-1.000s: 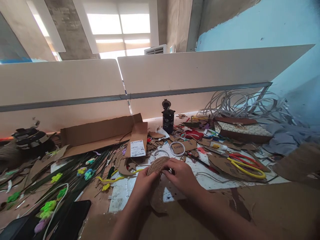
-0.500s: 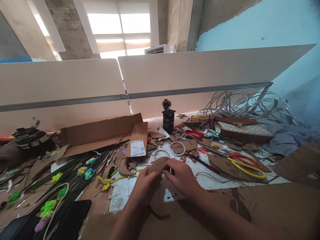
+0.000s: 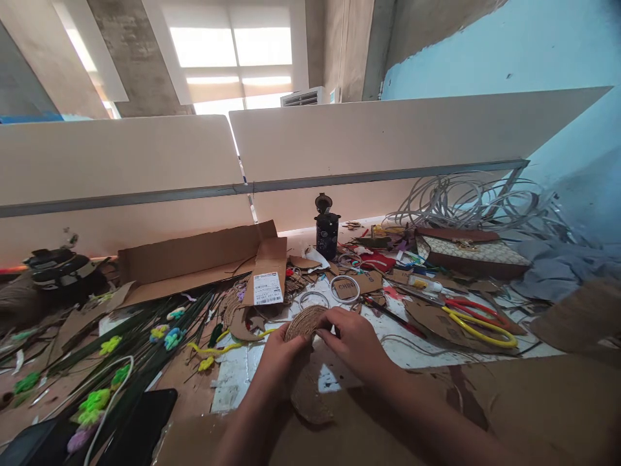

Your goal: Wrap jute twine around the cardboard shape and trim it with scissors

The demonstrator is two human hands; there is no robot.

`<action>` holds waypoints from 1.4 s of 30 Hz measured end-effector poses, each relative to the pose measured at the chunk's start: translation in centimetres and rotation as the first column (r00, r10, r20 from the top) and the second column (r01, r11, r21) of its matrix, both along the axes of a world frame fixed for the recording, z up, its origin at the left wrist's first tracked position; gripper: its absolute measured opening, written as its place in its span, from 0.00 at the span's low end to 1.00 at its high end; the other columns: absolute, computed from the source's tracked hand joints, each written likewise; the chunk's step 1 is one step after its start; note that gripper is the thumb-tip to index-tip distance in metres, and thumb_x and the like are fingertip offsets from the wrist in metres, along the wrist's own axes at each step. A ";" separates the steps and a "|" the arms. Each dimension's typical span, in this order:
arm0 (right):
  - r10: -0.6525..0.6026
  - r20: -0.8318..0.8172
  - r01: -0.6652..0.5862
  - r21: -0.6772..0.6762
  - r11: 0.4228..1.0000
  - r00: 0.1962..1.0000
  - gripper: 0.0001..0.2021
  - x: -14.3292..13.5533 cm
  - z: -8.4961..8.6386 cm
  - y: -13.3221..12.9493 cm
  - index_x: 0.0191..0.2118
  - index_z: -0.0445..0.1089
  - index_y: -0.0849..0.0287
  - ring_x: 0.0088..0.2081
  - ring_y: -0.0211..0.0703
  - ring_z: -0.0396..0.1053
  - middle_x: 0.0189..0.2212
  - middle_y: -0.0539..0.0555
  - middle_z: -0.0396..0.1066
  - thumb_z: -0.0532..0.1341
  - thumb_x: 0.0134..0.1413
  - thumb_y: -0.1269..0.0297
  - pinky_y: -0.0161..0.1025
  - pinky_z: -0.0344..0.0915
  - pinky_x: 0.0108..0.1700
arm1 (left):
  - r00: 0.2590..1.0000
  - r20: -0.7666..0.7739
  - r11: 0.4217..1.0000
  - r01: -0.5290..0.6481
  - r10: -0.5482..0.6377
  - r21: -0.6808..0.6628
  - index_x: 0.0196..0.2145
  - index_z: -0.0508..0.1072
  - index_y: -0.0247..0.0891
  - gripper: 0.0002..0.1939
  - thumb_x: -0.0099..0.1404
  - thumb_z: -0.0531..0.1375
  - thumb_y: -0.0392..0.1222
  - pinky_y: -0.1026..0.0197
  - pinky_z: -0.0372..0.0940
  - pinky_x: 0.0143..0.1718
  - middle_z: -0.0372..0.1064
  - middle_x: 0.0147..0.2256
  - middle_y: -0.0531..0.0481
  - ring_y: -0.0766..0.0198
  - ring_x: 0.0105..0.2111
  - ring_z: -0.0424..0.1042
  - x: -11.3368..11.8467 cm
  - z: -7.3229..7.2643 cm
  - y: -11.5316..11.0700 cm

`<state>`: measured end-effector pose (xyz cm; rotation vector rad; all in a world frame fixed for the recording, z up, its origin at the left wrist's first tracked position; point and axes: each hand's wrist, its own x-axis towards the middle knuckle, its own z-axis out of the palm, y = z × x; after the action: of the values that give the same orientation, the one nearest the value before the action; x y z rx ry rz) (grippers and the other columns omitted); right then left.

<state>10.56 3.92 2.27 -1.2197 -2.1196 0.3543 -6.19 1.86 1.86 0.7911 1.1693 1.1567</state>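
Nearest my remote camera lay cardboard [image 3: 548, 401]. Over its far edge, I had the left hand's [image 3: 280, 346] fingers clasping the twine crescent [image 3: 305, 323], the right hand's [image 3: 353, 338] pinching its side. Beyond, I saw two rings [image 3: 345, 302] on the table [image 3: 230, 388], then a black canister [image 3: 326, 236].

Person's own arms only. Left hand [image 3: 286, 353] was bare, fingertips mostly hidden. Right hand [image 3: 353, 340] was bare too, with slim fingers [image 3: 334, 316]. Left wrist [image 3: 268, 383] and right wrist [image 3: 383, 374] were bare and narrow. Left forearm [image 3: 247, 417] and right forearm [image 3: 429, 414] were uncovered, smooth, widening toward the bottom edge of view. Nails were too small to make out.
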 end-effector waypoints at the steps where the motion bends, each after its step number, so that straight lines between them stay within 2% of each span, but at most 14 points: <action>1: 0.001 0.003 -0.001 -0.003 1.000 1.000 0.05 0.0 0.0 0.0 0.33 0.71 0.57 0.36 0.46 0.72 0.33 0.52 0.75 0.63 0.57 0.74 0.39 0.62 0.39 | 1.000 -0.001 1.000 0.002 -0.002 -0.002 0.34 0.77 0.34 0.18 0.42 0.68 0.39 0.67 0.55 0.20 0.70 0.19 0.55 0.68 0.17 0.64 0.0 0.0 0.0; 6: 0.010 0.015 -0.010 -0.013 1.000 1.000 0.05 -0.3 0.2 -0.3 0.33 0.70 0.57 0.38 0.47 0.72 0.34 0.53 0.75 0.63 0.57 0.75 0.40 0.63 0.41 | 1.000 0.012 1.000 0.025 -0.025 -0.001 0.34 0.77 0.34 0.18 0.41 0.66 0.37 0.67 0.57 0.21 0.69 0.19 0.56 0.68 0.18 0.64 -0.2 -0.4 0.1; 9: 0.013 0.039 -0.012 -0.014 1.000 0.999 0.06 -0.4 0.2 -0.4 0.34 0.70 0.57 0.38 0.48 0.73 0.34 0.53 0.75 0.63 0.57 0.76 0.40 0.63 0.41 | 0.999 0.036 0.999 0.038 -0.037 0.000 0.34 0.76 0.34 0.18 0.42 0.67 0.39 0.67 0.55 0.20 0.68 0.18 0.57 0.69 0.17 0.62 0.0 -0.3 0.0; 12: 0.028 0.037 -0.027 -0.022 0.999 0.999 0.05 -0.3 0.1 -0.3 0.35 0.71 0.58 0.39 0.48 0.72 0.35 0.53 0.75 0.63 0.57 0.75 0.41 0.63 0.42 | 0.998 0.051 0.999 0.032 -0.032 0.010 0.36 0.76 0.33 0.20 0.43 0.69 0.41 0.66 0.57 0.22 0.70 0.20 0.56 0.68 0.19 0.65 0.1 -0.2 0.0; 19: 0.039 0.066 -0.037 -0.030 0.999 0.997 0.06 0.1 0.0 0.1 0.38 0.71 0.59 0.42 0.49 0.72 0.37 0.54 0.75 0.62 0.59 0.76 0.41 0.63 0.44 | 0.999 -0.053 1.000 0.007 -0.005 0.028 0.39 0.76 0.33 0.22 0.43 0.69 0.40 0.65 0.60 0.25 0.73 0.24 0.52 0.66 0.22 0.67 -0.3 -0.6 0.3; 26: 0.019 0.128 -0.016 -0.022 1.000 0.992 0.05 -0.1 0.0 -0.1 0.37 0.71 0.59 0.41 0.49 0.72 0.37 0.55 0.75 0.62 0.58 0.76 0.41 0.63 0.43 | 0.998 0.027 0.998 0.060 -0.059 -0.024 0.39 0.76 0.34 0.23 0.42 0.64 0.37 0.65 0.59 0.22 0.70 0.21 0.55 0.66 0.19 0.65 0.2 0.4 -0.3; 32: 0.008 0.185 -0.005 -0.018 1.000 0.983 0.04 -0.3 0.1 -0.4 0.37 0.71 0.59 0.41 0.50 0.72 0.37 0.56 0.75 0.63 0.58 0.75 0.42 0.62 0.43 | 0.997 0.054 0.998 0.059 -0.058 -0.008 0.37 0.77 0.33 0.21 0.43 0.69 0.41 0.64 0.62 0.27 0.74 0.25 0.51 0.63 0.24 0.69 0.5 0.5 -0.5; 37: 0.036 0.149 -0.035 -0.011 0.999 0.988 0.06 -0.2 -0.1 0.0 0.39 0.72 0.60 0.42 0.50 0.72 0.38 0.56 0.75 0.62 0.59 0.77 0.41 0.62 0.44 | 0.999 -0.009 0.999 0.037 -0.037 0.008 0.38 0.77 0.33 0.20 0.45 0.67 0.40 0.64 0.62 0.26 0.74 0.25 0.51 0.64 0.24 0.69 0.2 0.1 -0.3; 42: 0.025 0.136 -0.025 0.000 1.000 0.990 0.05 0.0 -0.3 0.2 0.38 0.71 0.60 0.41 0.49 0.72 0.37 0.55 0.74 0.63 0.59 0.76 0.40 0.61 0.42 | 0.999 -0.038 0.999 0.032 -0.032 0.007 0.38 0.77 0.33 0.21 0.42 0.65 0.37 0.64 0.60 0.25 0.73 0.24 0.52 0.64 0.22 0.67 0.1 0.3 -0.2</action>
<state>10.53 4.07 1.97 -1.2494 -2.2524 0.2872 -6.12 1.65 2.14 0.8380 1.1794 1.1249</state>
